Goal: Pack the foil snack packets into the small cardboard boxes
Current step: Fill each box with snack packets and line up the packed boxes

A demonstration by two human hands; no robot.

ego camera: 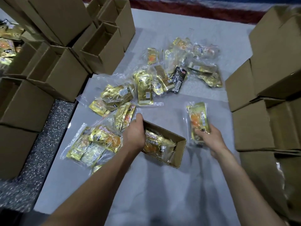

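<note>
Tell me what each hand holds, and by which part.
Right hand grips the bagged gold packets by their near end. Left hand holds the small open box at its far left rim.

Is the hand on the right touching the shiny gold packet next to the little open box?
Touching. The head view shows the right hand with its fingers curled round the lower end of the gold packet, holding it.
</note>
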